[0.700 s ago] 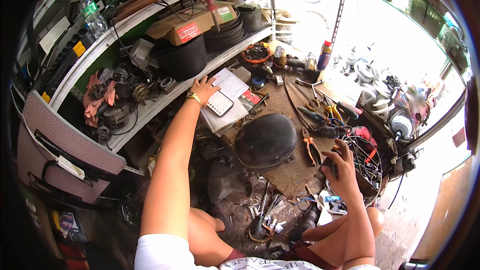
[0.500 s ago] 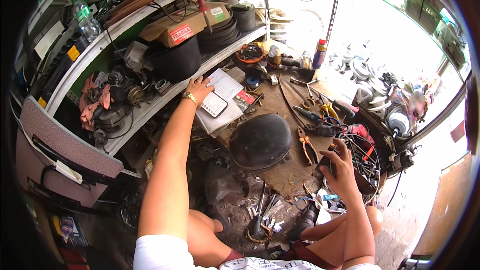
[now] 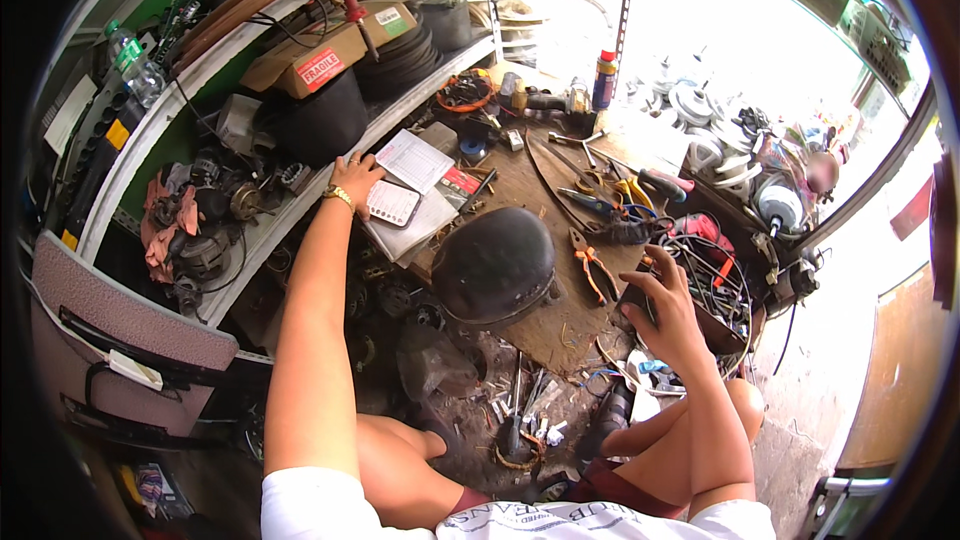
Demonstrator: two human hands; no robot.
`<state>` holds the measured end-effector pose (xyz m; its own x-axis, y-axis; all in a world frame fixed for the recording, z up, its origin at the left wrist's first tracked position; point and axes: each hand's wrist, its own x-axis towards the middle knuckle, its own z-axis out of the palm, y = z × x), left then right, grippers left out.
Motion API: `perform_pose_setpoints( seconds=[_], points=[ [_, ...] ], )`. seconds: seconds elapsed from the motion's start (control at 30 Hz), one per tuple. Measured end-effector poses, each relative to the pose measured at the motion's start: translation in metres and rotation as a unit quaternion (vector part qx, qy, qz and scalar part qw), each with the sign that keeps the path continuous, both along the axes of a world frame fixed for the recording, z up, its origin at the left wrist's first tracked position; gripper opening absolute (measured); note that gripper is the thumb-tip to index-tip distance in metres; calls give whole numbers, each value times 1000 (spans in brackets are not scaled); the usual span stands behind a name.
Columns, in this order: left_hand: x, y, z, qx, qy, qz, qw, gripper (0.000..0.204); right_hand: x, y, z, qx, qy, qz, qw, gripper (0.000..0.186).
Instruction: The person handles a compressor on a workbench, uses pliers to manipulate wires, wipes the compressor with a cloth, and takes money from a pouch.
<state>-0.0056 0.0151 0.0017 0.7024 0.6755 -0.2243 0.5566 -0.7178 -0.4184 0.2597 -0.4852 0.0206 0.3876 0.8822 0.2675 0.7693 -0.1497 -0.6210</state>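
Observation:
My left hand [image 3: 355,180], with a gold watch at the wrist, lies with its fingers stretched out at the shelf's edge, beside a white-screened phone [image 3: 393,202]. The phone rests on papers [image 3: 418,160]. On the right, my right hand [image 3: 668,310] is curled around a dark object [image 3: 637,298], mostly hidden by the fingers, so its kind is unclear. Orange-handled pliers [image 3: 592,265] lie just left of that hand. A rounded black metal shell [image 3: 495,265], like a compressor housing, sits on the worn wooden board [image 3: 565,330] between my hands.
More hand tools, including blue-handled pliers [image 3: 590,202], lie beyond the shell. At right, a bin holds tangled cables [image 3: 715,290]. A spray can [image 3: 604,80] stands at the back. The left shelf carries a black bucket [image 3: 315,125] and motor parts [image 3: 205,250]. Scraps litter the ground.
The view has shifted, so the scene sits further left and slightly higher. My left hand stays by the phone; my right hand keeps its curled grip near the orange-handled pliers.

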Motion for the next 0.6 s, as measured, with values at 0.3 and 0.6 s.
perform_pose_setpoints(
  seconds=[0.3, 0.6],
  points=[
    [-1, -8, -6, 50, 3, -12, 999, 101, 2, -1, 2, 7, -9, -4, 1000, 44],
    [-14, -36, 24, -4, -101, 43, 994, 112, 16, -12, -2, 47, -59, -20, 997, 42]
  ],
)
